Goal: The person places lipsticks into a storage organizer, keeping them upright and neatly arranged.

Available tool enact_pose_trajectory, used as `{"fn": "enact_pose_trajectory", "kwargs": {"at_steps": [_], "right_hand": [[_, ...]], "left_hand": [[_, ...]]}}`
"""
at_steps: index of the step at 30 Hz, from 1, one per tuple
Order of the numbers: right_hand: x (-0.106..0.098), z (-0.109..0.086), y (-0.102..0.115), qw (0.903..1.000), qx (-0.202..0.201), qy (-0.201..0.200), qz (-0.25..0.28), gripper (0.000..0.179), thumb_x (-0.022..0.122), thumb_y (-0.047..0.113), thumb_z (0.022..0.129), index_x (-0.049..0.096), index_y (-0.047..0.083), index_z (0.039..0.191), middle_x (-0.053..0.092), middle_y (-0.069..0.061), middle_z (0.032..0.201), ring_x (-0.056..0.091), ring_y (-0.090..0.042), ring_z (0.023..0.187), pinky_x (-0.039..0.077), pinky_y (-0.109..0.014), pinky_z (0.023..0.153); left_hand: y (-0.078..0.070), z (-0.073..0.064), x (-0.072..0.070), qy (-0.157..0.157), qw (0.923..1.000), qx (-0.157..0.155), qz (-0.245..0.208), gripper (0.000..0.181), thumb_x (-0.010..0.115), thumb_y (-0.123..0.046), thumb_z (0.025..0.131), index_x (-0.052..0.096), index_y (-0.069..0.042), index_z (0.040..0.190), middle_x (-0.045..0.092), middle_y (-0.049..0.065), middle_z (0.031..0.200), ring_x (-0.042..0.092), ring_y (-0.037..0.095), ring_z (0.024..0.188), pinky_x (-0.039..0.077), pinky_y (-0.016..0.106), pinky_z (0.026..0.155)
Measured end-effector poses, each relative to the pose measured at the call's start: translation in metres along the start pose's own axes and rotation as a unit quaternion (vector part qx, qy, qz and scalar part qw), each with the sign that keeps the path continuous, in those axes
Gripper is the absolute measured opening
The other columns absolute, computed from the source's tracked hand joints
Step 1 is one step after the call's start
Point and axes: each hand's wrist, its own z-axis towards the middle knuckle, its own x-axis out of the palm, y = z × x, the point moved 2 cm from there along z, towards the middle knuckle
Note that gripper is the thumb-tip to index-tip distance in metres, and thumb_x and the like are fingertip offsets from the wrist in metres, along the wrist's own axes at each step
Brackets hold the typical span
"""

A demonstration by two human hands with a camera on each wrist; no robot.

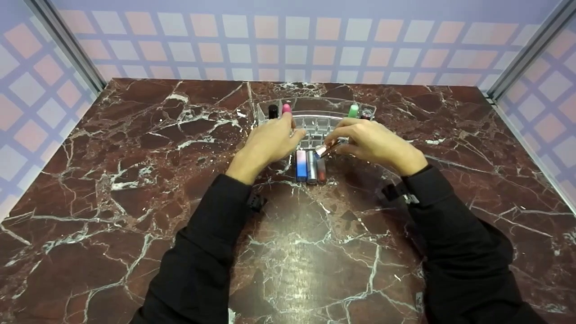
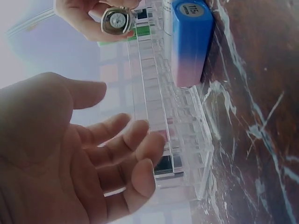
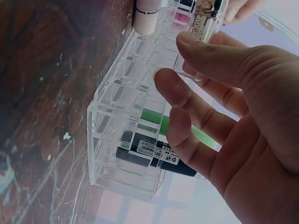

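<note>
My right hand (image 1: 373, 140) pinches a clear and gold lipstick tube (image 3: 205, 18) between thumb and fingers, above the front of a clear acrylic lipstick organizer (image 3: 105, 105). My left hand (image 1: 272, 139) is at the organizer's left side, its fingers loosely bent and holding nothing in the left wrist view. In the organizer stand a black tube (image 1: 273, 111) and a pink-topped tube (image 1: 286, 108) at the left. A green tube (image 1: 353, 110) and a dark tube (image 3: 161, 154) stand at its right end.
In front of the organizer, a blue-to-pink lipstick (image 1: 301, 165), a silver tube (image 1: 311, 167) and a reddish clear tube (image 1: 321, 171) lie side by side. The brown marbled tabletop (image 1: 135, 225) is bounded by a checkered back wall (image 1: 292, 40) and side panels.
</note>
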Motion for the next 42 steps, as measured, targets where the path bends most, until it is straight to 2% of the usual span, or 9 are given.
{"fn": "enact_pose_trajectory", "kwargs": {"at_steps": [4, 6, 11, 19, 23, 28, 33, 37, 42], "right_hand": [[0.0004, 0.0007, -0.001, 0.9999, -0.001, -0.011, -0.002, 0.032, 0.078, 0.013, 0.091, 0.073, 0.014, 0.123, 0.07, -0.007, 0.121, 0.068, -0.026, 0.104, 0.055, -0.047, 0.092], [0.0006, 0.0006, -0.0014, 0.9999, 0.002, -0.013, -0.004, 0.033, 0.078, 0.014, 0.092, 0.073, 0.014, 0.124, 0.07, -0.008, 0.121, 0.068, -0.027, 0.106, 0.055, -0.047, 0.093], [0.0007, 0.0008, -0.0014, 0.9998, 0.007, -0.017, -0.001, 0.035, 0.079, 0.015, 0.091, 0.072, 0.013, 0.126, 0.071, -0.008, 0.119, 0.068, -0.028, 0.105, 0.055, -0.048, 0.092], [0.0007, 0.0012, -0.0003, 0.9997, 0.011, -0.023, -0.007, 0.035, 0.08, 0.018, 0.091, 0.072, 0.013, 0.125, 0.072, -0.005, 0.117, 0.069, -0.025, 0.099, 0.056, -0.046, 0.087], [0.0006, 0.0017, -0.0001, 0.9997, 0.012, -0.021, -0.006, 0.036, 0.08, 0.018, 0.091, 0.071, 0.012, 0.126, 0.072, -0.006, 0.118, 0.069, -0.026, 0.1, 0.056, -0.047, 0.088], [-0.0003, 0.0013, 0.0003, 0.9995, 0.022, -0.02, -0.006, 0.036, 0.079, 0.02, 0.093, 0.071, 0.012, 0.126, 0.071, -0.007, 0.119, 0.068, -0.027, 0.1, 0.056, -0.046, 0.088], [-0.0013, 0.0006, -0.0004, 0.9985, 0.045, -0.025, -0.017, 0.036, 0.077, 0.028, 0.095, 0.071, 0.013, 0.126, 0.07, -0.006, 0.114, 0.066, -0.023, 0.089, 0.055, -0.043, 0.081], [-0.0011, 0.0004, -0.0021, 0.9971, 0.068, -0.024, -0.024, 0.039, 0.074, 0.033, 0.097, 0.069, 0.011, 0.128, 0.07, -0.01, 0.115, 0.063, -0.024, 0.085, 0.055, -0.046, 0.08], [-0.0012, 0.0009, -0.0034, 0.9957, 0.086, -0.018, -0.028, 0.041, 0.07, 0.036, 0.1, 0.067, 0.008, 0.13, 0.07, -0.014, 0.118, 0.065, -0.028, 0.089, 0.054, -0.05, 0.084]], "left_hand": [[-0.0037, 0.0002, -0.0004, -0.001, 0.9993, 0.036, -0.009, 0.058, 0.048, -0.049, 0.108, 0.045, -0.007, 0.147, 0.063, 0.012, 0.125, 0.063, 0.022, 0.097, 0.054, 0.039, 0.087], [-0.0053, 0.0005, 0.0002, 0.007, 0.9983, 0.057, -0.011, 0.057, 0.049, -0.051, 0.107, 0.048, -0.008, 0.145, 0.062, 0.013, 0.132, 0.063, 0.023, 0.097, 0.055, 0.039, 0.087], [-0.0074, 0.0004, 0.0025, 0.032, 0.9946, 0.098, -0.01, 0.058, 0.056, -0.053, 0.103, 0.056, -0.006, 0.138, 0.064, 0.01, 0.128, 0.063, 0.02, 0.084, 0.055, 0.035, 0.079], [-0.0074, -0.0005, 0.0039, 0.036, 0.9915, 0.124, 0.017, 0.056, 0.068, -0.052, 0.097, 0.062, -0.007, 0.131, 0.065, 0.009, 0.125, 0.062, 0.02, 0.097, 0.053, 0.036, 0.09], [-0.0076, 0.0001, 0.0045, 0.035, 0.9905, 0.132, 0.017, 0.047, 0.069, -0.046, 0.098, 0.065, -0.008, 0.126, 0.065, 0.008, 0.121, 0.061, 0.02, 0.099, 0.052, 0.037, 0.091], [-0.0072, 0.0003, 0.0039, 0.022, 0.9908, 0.131, 0.024, 0.043, 0.067, -0.04, 0.101, 0.063, -0.01, 0.131, 0.063, 0.008, 0.126, 0.061, 0.02, 0.101, 0.052, 0.037, 0.092], [-0.0065, -0.0006, 0.0026, 0.012, 0.9909, 0.133, 0.022, 0.04, 0.065, -0.037, 0.103, 0.062, -0.012, 0.134, 0.064, 0.007, 0.126, 0.062, 0.02, 0.097, 0.053, 0.038, 0.088], [-0.0052, -0.0008, 0.0011, 0.005, 0.9911, 0.13, 0.029, 0.039, 0.063, -0.038, 0.103, 0.062, -0.015, 0.135, 0.063, 0.006, 0.129, 0.06, 0.019, 0.102, 0.051, 0.039, 0.094], [-0.0034, -0.0005, -0.0023, -0.002, 0.9927, 0.118, 0.026, 0.039, 0.062, -0.038, 0.104, 0.062, -0.015, 0.135, 0.065, 0.005, 0.125, 0.06, 0.019, 0.094, 0.053, 0.037, 0.084]]}}
